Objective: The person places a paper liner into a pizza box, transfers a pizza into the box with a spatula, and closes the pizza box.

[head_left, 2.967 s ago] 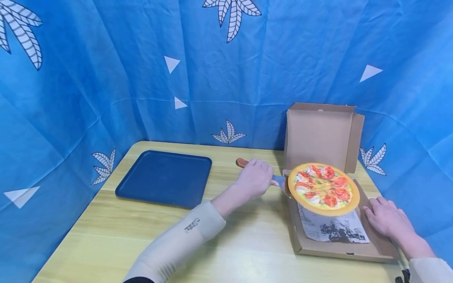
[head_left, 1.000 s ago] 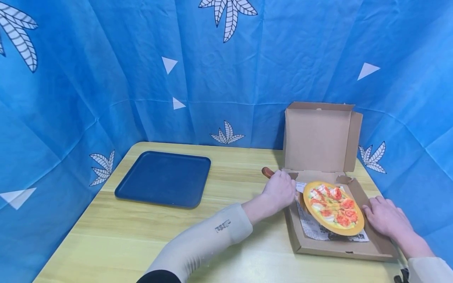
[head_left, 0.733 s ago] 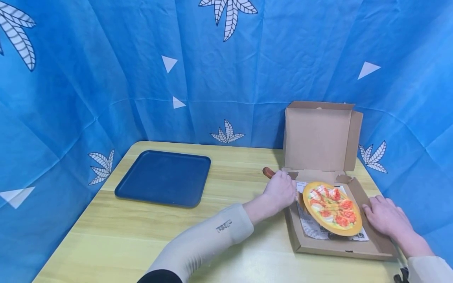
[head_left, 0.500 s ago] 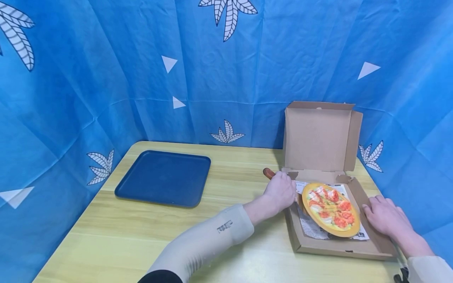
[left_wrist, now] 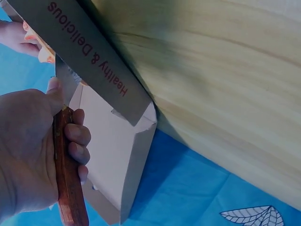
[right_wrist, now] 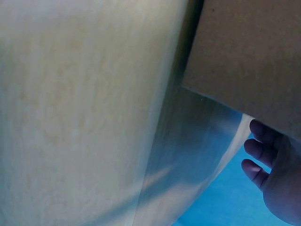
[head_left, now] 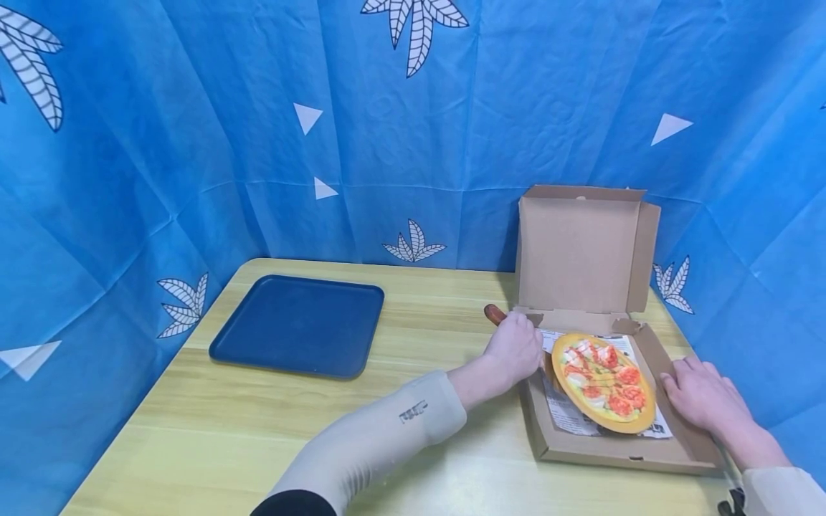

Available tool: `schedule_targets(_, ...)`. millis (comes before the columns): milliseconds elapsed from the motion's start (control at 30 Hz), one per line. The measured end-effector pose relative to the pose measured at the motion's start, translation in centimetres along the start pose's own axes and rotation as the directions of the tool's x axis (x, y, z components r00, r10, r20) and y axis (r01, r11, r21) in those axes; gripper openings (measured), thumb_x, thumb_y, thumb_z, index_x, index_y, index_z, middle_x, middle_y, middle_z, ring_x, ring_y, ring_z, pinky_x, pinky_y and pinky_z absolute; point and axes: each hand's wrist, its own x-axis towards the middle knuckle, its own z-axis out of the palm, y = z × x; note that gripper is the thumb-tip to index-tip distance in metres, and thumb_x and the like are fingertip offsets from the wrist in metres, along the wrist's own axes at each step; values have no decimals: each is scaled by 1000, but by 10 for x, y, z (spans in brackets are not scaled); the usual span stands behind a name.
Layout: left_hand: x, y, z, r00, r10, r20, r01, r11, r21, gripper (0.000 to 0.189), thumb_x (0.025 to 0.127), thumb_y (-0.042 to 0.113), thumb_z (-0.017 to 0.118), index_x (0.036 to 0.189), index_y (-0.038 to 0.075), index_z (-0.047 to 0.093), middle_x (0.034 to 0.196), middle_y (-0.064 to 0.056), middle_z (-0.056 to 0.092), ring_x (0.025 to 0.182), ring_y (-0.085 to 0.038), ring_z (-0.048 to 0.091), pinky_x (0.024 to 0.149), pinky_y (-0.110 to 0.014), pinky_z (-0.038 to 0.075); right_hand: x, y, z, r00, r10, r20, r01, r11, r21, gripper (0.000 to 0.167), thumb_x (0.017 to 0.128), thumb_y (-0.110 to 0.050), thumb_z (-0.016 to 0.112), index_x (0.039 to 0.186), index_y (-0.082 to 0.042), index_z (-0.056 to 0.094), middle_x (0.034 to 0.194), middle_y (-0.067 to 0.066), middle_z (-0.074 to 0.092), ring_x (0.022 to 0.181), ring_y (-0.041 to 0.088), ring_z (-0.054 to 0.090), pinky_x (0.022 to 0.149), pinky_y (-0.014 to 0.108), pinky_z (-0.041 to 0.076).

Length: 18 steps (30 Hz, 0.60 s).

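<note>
My left hand (head_left: 514, 347) grips a pizza server by its wooden handle (left_wrist: 70, 188), the thumb lying forward near the metal blade (left_wrist: 64, 77). A round pizza (head_left: 603, 383) with red and white toppings leans on that blade, tilted down toward the front right, over a newsprint sheet (head_left: 568, 414) inside the cardboard pizza box (head_left: 619, 456). Most of the blade is hidden beneath the pizza. My right hand (head_left: 708, 398) holds the box's right wall, thumb toward the inside; in the right wrist view its fingers (right_wrist: 256, 150) come round the outside.
The box lid (head_left: 574, 254) stands upright at the back, against a blue curtain (head_left: 413, 143). On the left of the wooden table (head_left: 213, 437) lies a dark blue tray (head_left: 300, 326). A black object (head_left: 732, 502) shows beside the right sleeve.
Over three seconds my left hand has moved right and nearer, bringing the pizza down into the box at a steeper tilt. In the last second the pizza shifts slightly left. The right hand stays put.
</note>
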Motion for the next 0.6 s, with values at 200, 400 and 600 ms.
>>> schedule_targets(200,0,-2,-5,1000,-3,6,3,1000,17,38,113,42,31,120,24,64,103,9,64,90,-11,52,87,-26,42,1,0,0,1000,1,1,-1,1000,-1,35,105,-20,51,109,14,59,109,33,56,95,51,51,75,68,44)
schedule_targets(400,1,-5,-11,1000,6,28,-8,998,60,36,113,42,34,125,23,62,110,7,65,96,-12,53,92,-28,43,0,1,1,1000,-2,4,2,1000,4,36,105,-20,51,111,14,59,113,36,55,97,52,52,76,69,44)
schedule_targets(600,0,-12,-17,998,15,55,-20,994,107,31,112,39,41,129,22,61,111,6,64,94,-13,52,87,-27,41,0,1,2,1000,5,3,-5,1000,10,38,106,-22,51,114,15,58,117,38,53,99,53,51,78,70,43)
